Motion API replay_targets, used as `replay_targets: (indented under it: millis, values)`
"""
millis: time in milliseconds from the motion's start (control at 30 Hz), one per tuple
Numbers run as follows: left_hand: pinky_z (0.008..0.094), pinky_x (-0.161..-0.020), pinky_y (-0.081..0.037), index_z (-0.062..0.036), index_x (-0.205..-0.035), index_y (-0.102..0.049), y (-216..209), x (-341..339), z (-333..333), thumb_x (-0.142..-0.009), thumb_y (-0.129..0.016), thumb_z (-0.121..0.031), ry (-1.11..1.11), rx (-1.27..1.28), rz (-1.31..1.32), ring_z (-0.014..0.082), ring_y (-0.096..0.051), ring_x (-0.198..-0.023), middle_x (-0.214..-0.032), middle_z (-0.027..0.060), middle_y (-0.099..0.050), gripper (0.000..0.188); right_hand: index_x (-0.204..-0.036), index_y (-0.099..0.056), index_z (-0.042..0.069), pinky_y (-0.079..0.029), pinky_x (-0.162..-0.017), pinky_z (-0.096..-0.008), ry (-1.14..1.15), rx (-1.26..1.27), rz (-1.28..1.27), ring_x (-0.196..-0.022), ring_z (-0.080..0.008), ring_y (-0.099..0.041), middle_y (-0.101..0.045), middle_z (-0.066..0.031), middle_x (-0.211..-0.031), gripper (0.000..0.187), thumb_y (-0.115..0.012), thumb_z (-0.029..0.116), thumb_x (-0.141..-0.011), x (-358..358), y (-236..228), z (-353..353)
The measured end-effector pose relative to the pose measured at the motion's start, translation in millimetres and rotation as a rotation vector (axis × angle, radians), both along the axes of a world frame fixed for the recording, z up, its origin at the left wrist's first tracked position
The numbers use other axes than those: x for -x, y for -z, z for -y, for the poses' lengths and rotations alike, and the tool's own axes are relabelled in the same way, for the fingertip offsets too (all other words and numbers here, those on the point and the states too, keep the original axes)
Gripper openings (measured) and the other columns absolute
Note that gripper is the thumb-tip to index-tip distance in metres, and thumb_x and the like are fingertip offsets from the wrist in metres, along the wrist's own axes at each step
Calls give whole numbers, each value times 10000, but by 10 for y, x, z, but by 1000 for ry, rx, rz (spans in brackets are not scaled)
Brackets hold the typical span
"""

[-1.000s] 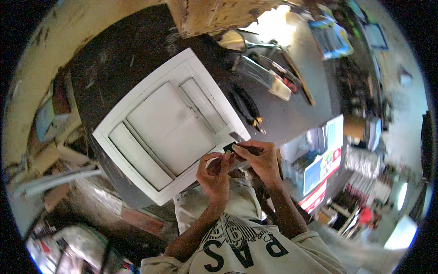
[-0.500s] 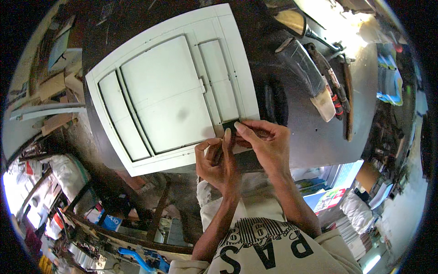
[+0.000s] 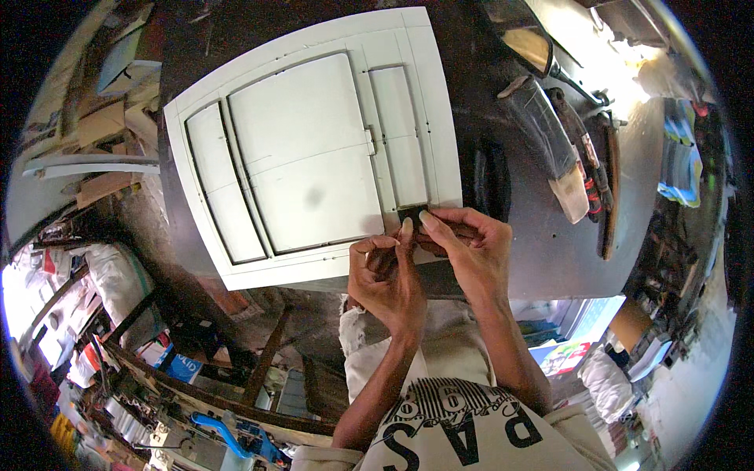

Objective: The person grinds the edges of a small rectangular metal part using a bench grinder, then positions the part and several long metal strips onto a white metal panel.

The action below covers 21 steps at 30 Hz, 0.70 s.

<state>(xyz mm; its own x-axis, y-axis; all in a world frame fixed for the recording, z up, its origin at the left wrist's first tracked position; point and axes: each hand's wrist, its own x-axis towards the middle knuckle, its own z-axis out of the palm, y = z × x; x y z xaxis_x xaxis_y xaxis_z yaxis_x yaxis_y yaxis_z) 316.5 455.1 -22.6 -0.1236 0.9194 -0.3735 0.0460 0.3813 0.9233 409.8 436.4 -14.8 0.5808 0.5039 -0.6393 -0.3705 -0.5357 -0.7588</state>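
Observation:
A small dark flat piece [image 3: 411, 212] is pinched between my two hands at the near right edge of a white panel [image 3: 314, 200]. My left hand [image 3: 388, 275] has its thumb up against the piece, with the fingers curled. From the other side my right hand [image 3: 471, 243] presses its thumb on the piece, fingers folded beneath. The panel lies on a dark table and carries black grooved outlines: a large middle rectangle with a narrower one on either side. Pencil lines cross it. My fingers hide the lower part of the dark piece.
To the right on the dark table [image 3: 542, 255] lie a knife-like tool [image 3: 546, 141] with a pale end, pliers [image 3: 593, 169] with red on the handles, a wooden strip [image 3: 609, 196] and a mirror [image 3: 526, 47] on a stem. A black object [image 3: 492, 180] sits beside the panel.
The panel, tools and hands all appear slightly shifted to the right, as the view has turned a little. My hands keep the same pinch on the dark piece.

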Motion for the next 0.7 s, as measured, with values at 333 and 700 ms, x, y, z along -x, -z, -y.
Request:
replay_targets:
  millis: [333, 700]
  values:
    - [219, -588, -458, 47, -998, -707, -1205, 965, 36, -869, -733, -49, -59, 179, 214, 84, -593, -665, -821, 52, -687, 163, -1098, -685, -34, -556, -758, -337, -989, -421, 1062, -936, -297, -674, -682, -143, -1078, 373, -718, -76, -728, 308, -1511, -75]
    - [309, -889, -459, -17, -1190, -588, -1447, 2553, 2721, -937, -648, -293, -848, 123, -86, 163, -593, -1054, -1189, 122, -618, 379, -1008, -682, -110, -541, -633, -283, -1388, -400, -191, -661, -172, -671, -713, -160, -800, 193, -702, 12, -860, 2336, -2384, 411]
